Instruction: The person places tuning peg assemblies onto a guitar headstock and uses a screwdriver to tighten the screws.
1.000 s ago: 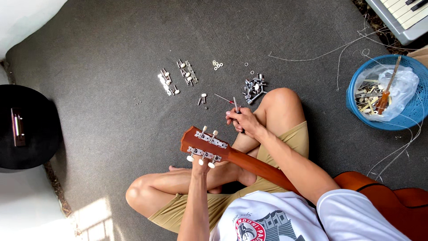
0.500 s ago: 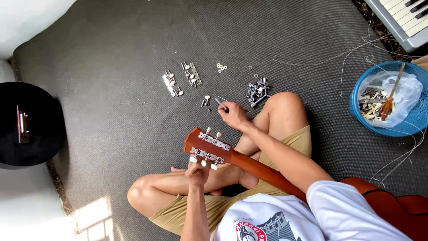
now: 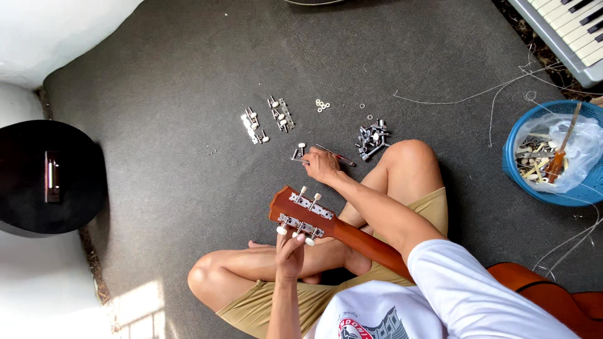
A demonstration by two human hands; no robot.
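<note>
I sit cross-legged on a grey mat with a brown guitar across my lap, its headstock [image 3: 306,212] pointing up-left. My left hand [image 3: 289,252] grips the lower edge of the headstock, fingers at the white tuner knobs. My right hand [image 3: 321,165] is stretched forward onto the mat, its fingertips pinched on a small loose tuning peg [image 3: 298,152]. A thin red-handled screwdriver [image 3: 338,157] lies on the mat just behind that hand. Two strips of tuners [image 3: 253,125] [image 3: 280,113] lie further out.
A pile of metal parts [image 3: 370,138] and small white washers [image 3: 322,105] lie ahead of my right knee. A blue basket [image 3: 512,164] with a plastic bag and tools stands at the right, loose strings around it. A black guitar body [image 3: 47,177] is left, a keyboard [image 3: 568,31] top right.
My right hand has moved left and away from my knee, off the screwdriver's spot, down to the loose tuning peg. My left hand has stayed on the headstock.
</note>
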